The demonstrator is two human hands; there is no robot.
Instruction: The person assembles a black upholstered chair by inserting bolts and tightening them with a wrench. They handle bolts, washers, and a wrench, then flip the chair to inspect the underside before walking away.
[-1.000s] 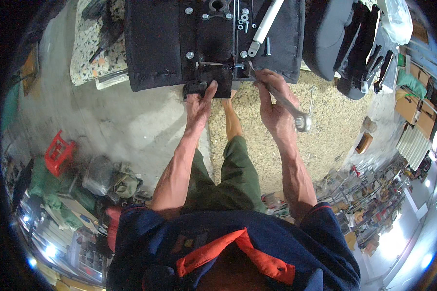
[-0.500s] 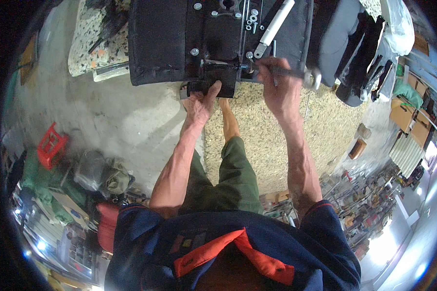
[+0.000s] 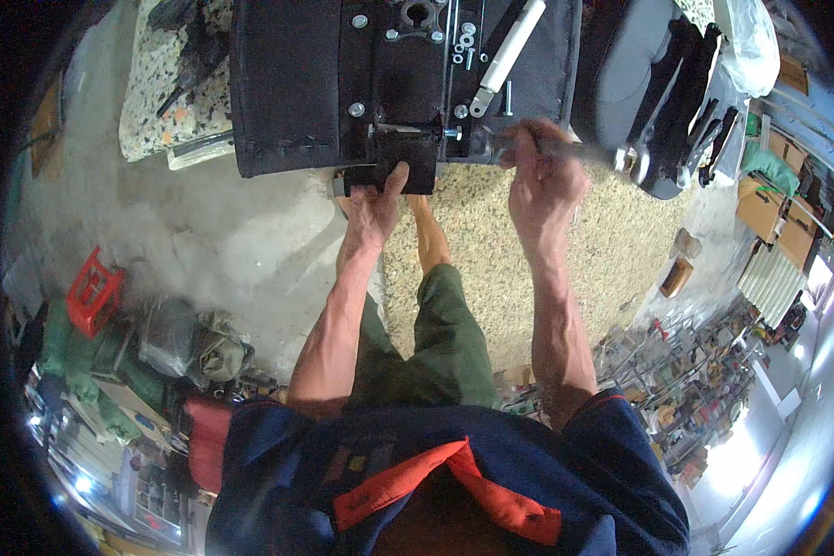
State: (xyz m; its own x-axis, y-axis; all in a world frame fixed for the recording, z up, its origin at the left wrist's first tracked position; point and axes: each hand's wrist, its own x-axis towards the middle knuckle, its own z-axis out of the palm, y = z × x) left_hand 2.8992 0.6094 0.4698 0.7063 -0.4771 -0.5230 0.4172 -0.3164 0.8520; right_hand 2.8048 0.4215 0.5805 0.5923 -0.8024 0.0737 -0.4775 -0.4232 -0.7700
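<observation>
left hand (image 3: 372,213): grasping bracket (image 3: 419,173) by near edge, thumb atop
right hand (image 3: 549,185): clenched on wrench (image 3: 593,153)
wrench: blurred, jutting out either side

Our bare left hand (image 3: 372,213) grips with its thumb (image 3: 397,176) pointing forward on top, most fingers hidden; its bare left forearm (image 3: 332,324) slants inward. Our bare right hand (image 3: 549,185), slightly blurred, is curled closed, its bare right forearm (image 3: 562,329) stretched almost straight ahead.
</observation>
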